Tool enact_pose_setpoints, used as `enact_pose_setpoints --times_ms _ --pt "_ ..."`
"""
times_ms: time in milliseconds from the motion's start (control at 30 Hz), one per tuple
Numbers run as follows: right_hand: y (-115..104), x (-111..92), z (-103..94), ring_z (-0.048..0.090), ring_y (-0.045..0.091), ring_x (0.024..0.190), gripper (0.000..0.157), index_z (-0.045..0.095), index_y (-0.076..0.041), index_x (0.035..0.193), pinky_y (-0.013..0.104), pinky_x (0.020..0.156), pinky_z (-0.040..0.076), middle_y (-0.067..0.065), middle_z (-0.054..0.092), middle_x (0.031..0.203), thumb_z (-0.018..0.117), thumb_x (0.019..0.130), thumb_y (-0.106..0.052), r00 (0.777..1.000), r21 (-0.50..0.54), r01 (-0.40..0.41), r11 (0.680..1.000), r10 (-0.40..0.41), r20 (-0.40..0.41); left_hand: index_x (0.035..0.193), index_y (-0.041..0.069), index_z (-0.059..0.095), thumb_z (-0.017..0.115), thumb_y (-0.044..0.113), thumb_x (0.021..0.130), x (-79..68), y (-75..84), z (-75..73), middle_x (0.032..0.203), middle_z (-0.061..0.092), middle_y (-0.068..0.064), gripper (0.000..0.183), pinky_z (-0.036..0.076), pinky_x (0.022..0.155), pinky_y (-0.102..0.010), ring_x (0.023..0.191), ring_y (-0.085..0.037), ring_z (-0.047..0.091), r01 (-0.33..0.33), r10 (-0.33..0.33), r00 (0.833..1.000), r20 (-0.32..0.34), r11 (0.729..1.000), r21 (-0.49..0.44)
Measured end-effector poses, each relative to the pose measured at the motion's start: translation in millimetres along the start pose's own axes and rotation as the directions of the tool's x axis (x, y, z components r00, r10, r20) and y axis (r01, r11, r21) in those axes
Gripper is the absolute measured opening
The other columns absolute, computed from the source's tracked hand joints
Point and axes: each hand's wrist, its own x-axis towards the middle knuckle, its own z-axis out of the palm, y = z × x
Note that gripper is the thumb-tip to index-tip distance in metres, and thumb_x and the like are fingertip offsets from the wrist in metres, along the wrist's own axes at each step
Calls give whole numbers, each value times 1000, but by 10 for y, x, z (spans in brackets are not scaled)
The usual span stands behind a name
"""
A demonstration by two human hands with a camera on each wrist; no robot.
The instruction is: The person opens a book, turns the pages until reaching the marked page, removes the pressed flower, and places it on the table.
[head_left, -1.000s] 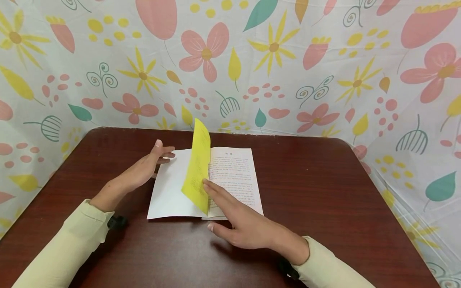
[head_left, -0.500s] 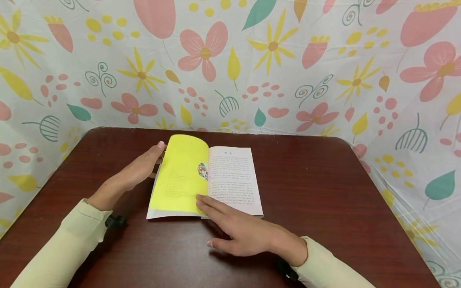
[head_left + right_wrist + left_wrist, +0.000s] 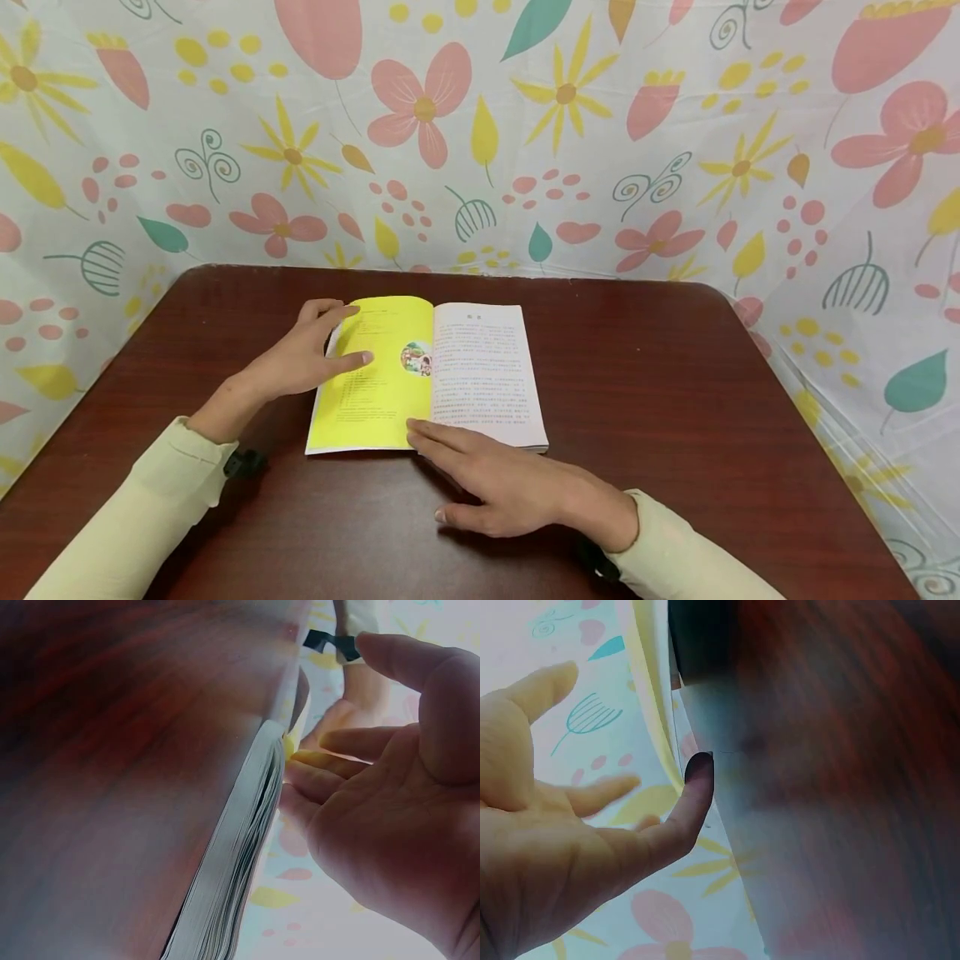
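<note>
An open book lies on the dark table in the head view. Its left side shows a yellow page point(image 3: 382, 421) with small print and a round picture point(image 3: 416, 358); the right side is a white page point(image 3: 480, 367) of printed lines. My left hand point(image 3: 288, 358) is at the yellow page's outer edge, thumb spread over the page and fingers loosely bent. My right hand point(image 3: 502, 483) has straight fingers, their tips at the lower part of the page near the spine. The right wrist view shows the book's page block point(image 3: 240, 855) beside that hand.
The book rests on a dark reddish-brown wooden table point(image 3: 660, 417) with rounded back corners. Behind it hangs a white curtain point(image 3: 585, 192) printed with flowers and leaves. A small black device point(image 3: 243, 462) sits at the left sleeve cuff.
The yellow page, standing up a second ago, has swung over to the left and now lies nearly flat. My left hand has moved over its outer edge; the right fingertips have slid slightly down.
</note>
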Motion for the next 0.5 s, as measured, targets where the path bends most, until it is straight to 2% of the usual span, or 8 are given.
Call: enact_pose_setpoints --times_ms 133,267,500 --pt "1 2 -1 17 19 163 78 21 -4 169 37 127 26 9 15 177 60 109 -37 1000 -30 13 999 -14 -4 162 5 42 82 36 95 10 -21 35 172 11 -18 84 40 114 -61 153 -41 24 -82 80 996 37 995 55" --pt "5 0 2 18 20 162 77 24 -2 168 37 127 26 11 17 177 60 109 -36 1000 -52 27 998 -27 -12 161 8 45 85 35 92 5 -23 65 174 11 -15 84 37 117 -62 157 -41 19 -141 133 987 90 986 85" --pt "23 5 -12 23 19 161 72 31 -4 166 38 127 28 9 21 176 62 108 -34 1000 -23 11 1000 -11 -8 164 9 39 84 38 93 -14 -29 98 174 18 -14 89 36 118 -61 157 -40 23 -150 131 977 166 983 108"
